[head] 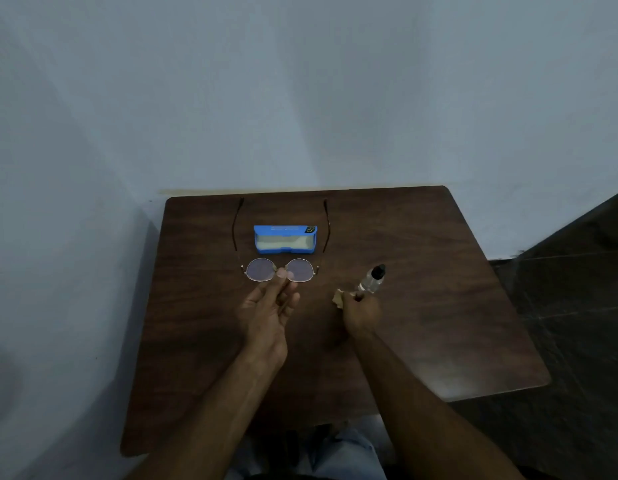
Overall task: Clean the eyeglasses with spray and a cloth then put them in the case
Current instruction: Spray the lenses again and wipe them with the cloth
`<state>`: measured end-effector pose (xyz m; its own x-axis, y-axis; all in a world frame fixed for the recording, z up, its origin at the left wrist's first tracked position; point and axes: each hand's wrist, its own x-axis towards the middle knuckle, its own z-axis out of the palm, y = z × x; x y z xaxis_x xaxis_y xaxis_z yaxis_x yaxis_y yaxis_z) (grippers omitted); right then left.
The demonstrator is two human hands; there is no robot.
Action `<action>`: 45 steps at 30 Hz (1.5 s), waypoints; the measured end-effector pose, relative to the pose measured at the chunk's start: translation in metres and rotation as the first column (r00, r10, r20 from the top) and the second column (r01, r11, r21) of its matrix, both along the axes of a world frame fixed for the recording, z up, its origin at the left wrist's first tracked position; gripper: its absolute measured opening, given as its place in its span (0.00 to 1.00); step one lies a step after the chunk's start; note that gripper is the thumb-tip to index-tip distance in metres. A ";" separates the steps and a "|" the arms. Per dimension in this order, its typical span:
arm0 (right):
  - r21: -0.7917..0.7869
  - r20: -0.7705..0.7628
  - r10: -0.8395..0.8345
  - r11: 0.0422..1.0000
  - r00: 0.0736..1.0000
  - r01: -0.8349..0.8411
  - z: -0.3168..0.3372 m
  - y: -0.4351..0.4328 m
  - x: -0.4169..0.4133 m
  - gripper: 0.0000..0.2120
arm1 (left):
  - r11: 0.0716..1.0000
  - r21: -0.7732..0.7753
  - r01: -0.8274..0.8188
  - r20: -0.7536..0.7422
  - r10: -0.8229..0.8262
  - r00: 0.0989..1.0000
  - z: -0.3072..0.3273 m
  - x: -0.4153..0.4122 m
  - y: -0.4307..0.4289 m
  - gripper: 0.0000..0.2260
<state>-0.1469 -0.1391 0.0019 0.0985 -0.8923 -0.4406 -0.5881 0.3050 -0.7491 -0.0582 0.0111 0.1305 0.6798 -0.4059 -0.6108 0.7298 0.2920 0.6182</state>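
Observation:
My left hand (271, 306) pinches the bridge of round, thin-rimmed eyeglasses (260, 270), held with the lenses toward me and both temples stretched out toward the wall. Between the temples lies an open blue case (285, 240) with a pale lining. My right hand (359, 311) grips a small clear spray bottle (369, 282) with a black cap, tilted to the upper right, together with a bit of light cloth (338, 297) that pokes out on the left of the fingers.
A dark wooden table (421, 323) stands against a pale blue wall. Dark floor lies to the right of the table. My knees in light trousers (338, 452) show below the front edge.

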 end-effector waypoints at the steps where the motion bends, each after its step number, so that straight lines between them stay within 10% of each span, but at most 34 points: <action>1: 0.003 0.078 -0.011 1.000 0.997 0.010 0.006 0.004 0.001 0.08 | 1.000 -0.005 -0.006 -0.005 0.006 1.000 -0.001 0.001 0.001 0.04; 10: -0.226 0.589 0.188 0.972 0.786 -0.063 0.112 0.045 0.010 0.04 | 0.999 -0.012 -0.036 0.005 0.036 0.999 0.000 0.004 -0.002 0.05; 45: -0.567 0.618 0.343 0.818 0.707 0.099 0.240 0.009 0.046 0.25 | 0.991 -0.055 -0.121 0.221 0.131 0.966 0.013 -0.008 -0.017 0.06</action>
<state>-0.1004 -0.1305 0.2423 0.2903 -0.8994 0.3268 0.1388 -0.2984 -0.9443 -0.0659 -0.0059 0.1438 0.8446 -0.3294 -0.4221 0.5299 0.4008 0.7474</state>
